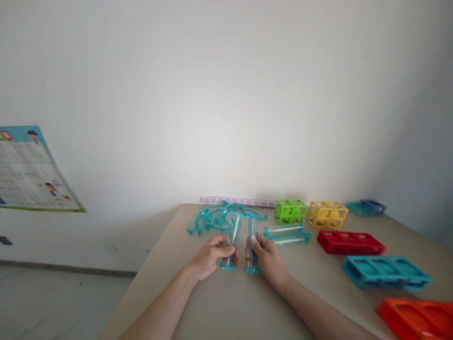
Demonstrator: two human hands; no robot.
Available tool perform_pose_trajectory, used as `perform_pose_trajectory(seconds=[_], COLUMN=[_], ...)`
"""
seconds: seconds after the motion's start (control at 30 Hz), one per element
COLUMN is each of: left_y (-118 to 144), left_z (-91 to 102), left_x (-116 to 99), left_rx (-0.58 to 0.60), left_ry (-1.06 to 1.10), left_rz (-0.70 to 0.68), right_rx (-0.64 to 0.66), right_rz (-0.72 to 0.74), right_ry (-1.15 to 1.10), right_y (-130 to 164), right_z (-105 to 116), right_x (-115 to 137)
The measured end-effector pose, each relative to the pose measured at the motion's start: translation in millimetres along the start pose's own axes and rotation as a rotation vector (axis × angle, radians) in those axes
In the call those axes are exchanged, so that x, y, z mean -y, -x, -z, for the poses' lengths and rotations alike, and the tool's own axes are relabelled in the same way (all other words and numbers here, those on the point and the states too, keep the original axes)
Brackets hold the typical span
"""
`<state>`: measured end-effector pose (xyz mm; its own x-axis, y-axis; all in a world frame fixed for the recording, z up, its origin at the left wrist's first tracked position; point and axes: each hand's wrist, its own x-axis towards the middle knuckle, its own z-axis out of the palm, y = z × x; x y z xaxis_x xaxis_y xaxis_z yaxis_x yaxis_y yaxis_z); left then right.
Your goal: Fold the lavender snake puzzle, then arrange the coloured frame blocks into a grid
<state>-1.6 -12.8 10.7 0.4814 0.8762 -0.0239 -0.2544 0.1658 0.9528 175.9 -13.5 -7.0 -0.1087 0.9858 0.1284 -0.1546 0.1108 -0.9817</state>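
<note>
My left hand (212,255) grips a clear teal toy track piece (233,231), its fingers wrapped round the lower half. In my right hand (267,257) is a second clear teal track piece (253,226), held upright beside the first with a small gap between them. Just behind both pieces lie several curved teal track pieces (208,218) in a loose heap. To the right of my right hand, straight clear teal track pieces (287,235) rest on the table.
On the table (201,307) stand a green block frame (290,211), a yellow one (327,215), and long red (350,242), teal (386,272) and orange (419,318) frames. Blue pieces (371,207) lie far right. A purple strip (237,201) runs along the wall.
</note>
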Motion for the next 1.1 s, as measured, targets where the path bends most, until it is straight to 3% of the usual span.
perform_pose_trajectory(seconds=[0.13,0.3,0.53,0.83,1.1], left_y=[-3,-9,-7,-7,-9], left_z=[-4.4,-5.8,-12.6,-7.5,-5.9], left_x=[2,4,7,10,10], left_rx=[-0.017,-0.13,0.05,0.087,0.017], left_ry=[0.074,0.141,-0.221,-0.312,-0.357], left_rz=[-0.002,-0.068,-0.086,-0.084,-0.085], right_rx=[0.009,-0.045,-0.024,-0.093,-0.085], right_rz=[-0.023,-0.044,-0.064,0.048,0.057], right_ry=[-0.053,-0.049,0.017,0.187,0.226], right_y=[-1,-1,1,-8,-21], right_z=[-2,-6,-12,-10,-5], right_x=[-1,2,8,1,-13])
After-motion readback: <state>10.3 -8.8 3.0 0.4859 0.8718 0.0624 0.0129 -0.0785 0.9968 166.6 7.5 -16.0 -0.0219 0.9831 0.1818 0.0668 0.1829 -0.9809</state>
